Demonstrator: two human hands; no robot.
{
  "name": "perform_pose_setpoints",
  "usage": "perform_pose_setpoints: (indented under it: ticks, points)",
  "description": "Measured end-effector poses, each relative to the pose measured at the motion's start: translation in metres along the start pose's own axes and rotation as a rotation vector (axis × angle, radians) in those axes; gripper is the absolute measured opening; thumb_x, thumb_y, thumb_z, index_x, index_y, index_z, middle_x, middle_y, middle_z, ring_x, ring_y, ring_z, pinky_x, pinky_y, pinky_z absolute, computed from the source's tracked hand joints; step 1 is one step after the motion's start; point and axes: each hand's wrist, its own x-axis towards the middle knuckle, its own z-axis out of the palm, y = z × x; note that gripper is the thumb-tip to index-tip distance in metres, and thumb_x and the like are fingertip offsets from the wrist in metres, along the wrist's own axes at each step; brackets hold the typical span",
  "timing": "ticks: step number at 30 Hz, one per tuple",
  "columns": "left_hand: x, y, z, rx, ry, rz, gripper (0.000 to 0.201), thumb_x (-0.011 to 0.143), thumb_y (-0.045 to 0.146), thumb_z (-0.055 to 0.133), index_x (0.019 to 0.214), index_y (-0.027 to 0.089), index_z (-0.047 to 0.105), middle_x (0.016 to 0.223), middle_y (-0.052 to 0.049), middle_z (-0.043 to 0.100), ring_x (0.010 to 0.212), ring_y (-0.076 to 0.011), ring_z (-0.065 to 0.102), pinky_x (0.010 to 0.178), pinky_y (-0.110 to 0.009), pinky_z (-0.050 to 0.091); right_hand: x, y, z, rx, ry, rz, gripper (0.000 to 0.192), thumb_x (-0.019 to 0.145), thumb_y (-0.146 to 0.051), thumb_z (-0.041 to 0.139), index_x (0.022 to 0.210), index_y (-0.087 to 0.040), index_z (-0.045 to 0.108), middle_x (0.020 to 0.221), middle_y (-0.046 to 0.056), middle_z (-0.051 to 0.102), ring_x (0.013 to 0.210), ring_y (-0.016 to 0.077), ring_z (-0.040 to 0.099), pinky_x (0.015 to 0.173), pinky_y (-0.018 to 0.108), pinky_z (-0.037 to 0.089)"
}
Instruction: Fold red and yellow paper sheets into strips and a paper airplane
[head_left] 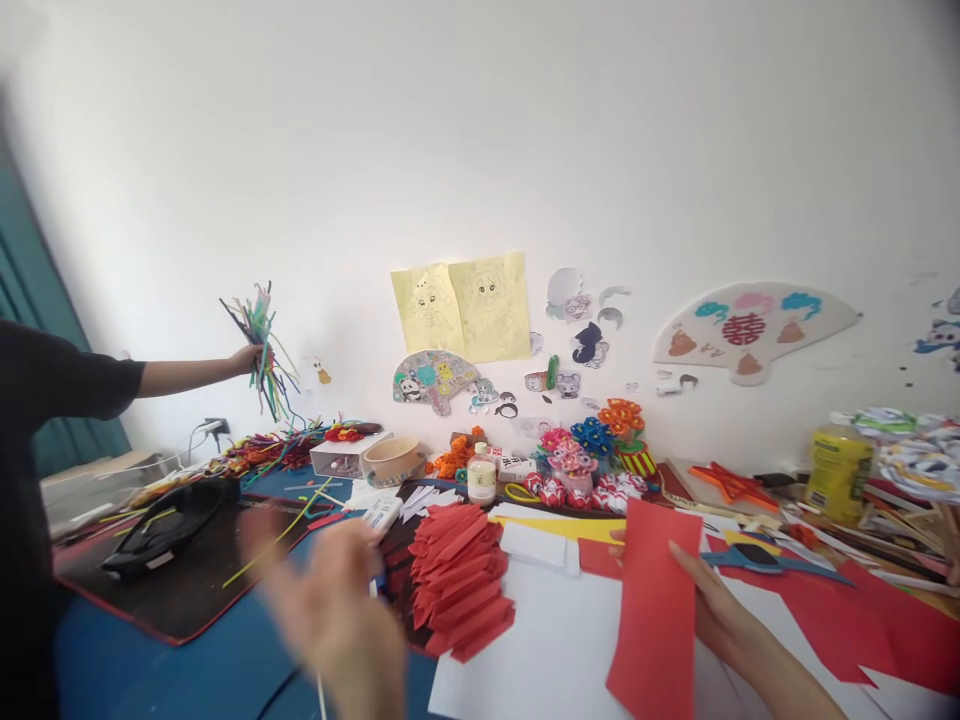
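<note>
Black sleeve at far left belongs to another person; that co-worker's hand (246,358) is raised toward the wall, gripping a bundle of pipe cleaners (261,345).

Left hand (330,600): blurred by motion, low in frame above the blue tabletop (225,670). Fingers look spread and not holding anything, but the blur makes it hard to be sure. Just right of those fingers: stack of folded red paper strips (457,580), many pieces already folded and piled.

Right hand (720,610): fingers pinch a flat red paper sheet (654,610), held upright over white paper (555,640). Thumb sits behind the sheet, fingertips on the right edge. This sheet is unfolded.

Progress, as a judgement: a good pile of folded strips done, one plain sheet in hand, more red paper (862,610) lying right of the right fingers, so material is left over.

Beyond the fingers toward the wall: paper flowers (596,435), small bottle (481,478), yellow bottle (838,470) far right.

Hidden or unclear: right forearm cut off by the bottom edge; lower part of the red sheet runs out of frame; clutter along the right edge too dense to sort out.
</note>
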Motion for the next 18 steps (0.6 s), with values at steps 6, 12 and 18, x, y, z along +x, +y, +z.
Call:
perform_pose_setpoints:
  ticks: [6,12,18]
  points:
    - [-0.122,-0.049,0.101,0.262,-1.143,-0.021,0.059,0.084,0.046,0.056,0.134,0.016,0.050,0.133,-0.017,0.054,0.121,-0.0318,0.049,0.101,-0.044,0.038,-0.004,0.001,0.007,0.013,0.128,-0.118,0.046,0.060,-0.053,0.078,0.096,-0.025,0.071,0.112,0.010,0.071,0.115,0.0359,0.058,0.095,0.049,0.049]
    - [-0.171,-0.084,0.122,0.420,-1.382,-0.038,0.090,0.072,0.038,0.070,0.147,0.011,0.028,0.151,-0.019,0.030,0.137,-0.0394,0.026,0.111,-0.053,0.023,0.002,0.004,0.006,0.052,0.233,-0.220,0.033,0.058,-0.044,0.083,0.085,-0.028,0.070,0.106,0.002,0.073,0.118,0.0284,0.057,0.095,0.038,0.051]
    - [-0.166,-0.107,0.116,0.229,-1.301,-0.051,0.060,0.084,0.023,0.052,0.142,0.017,0.039,0.146,-0.013,0.041,0.135,-0.0269,0.036,0.111,-0.043,0.030,0.012,0.010,0.004,-0.007,0.132,-0.307,0.036,0.072,-0.046,0.074,0.101,-0.026,0.068,0.112,0.005,0.070,0.114,0.0278,0.059,0.095,0.039,0.050]
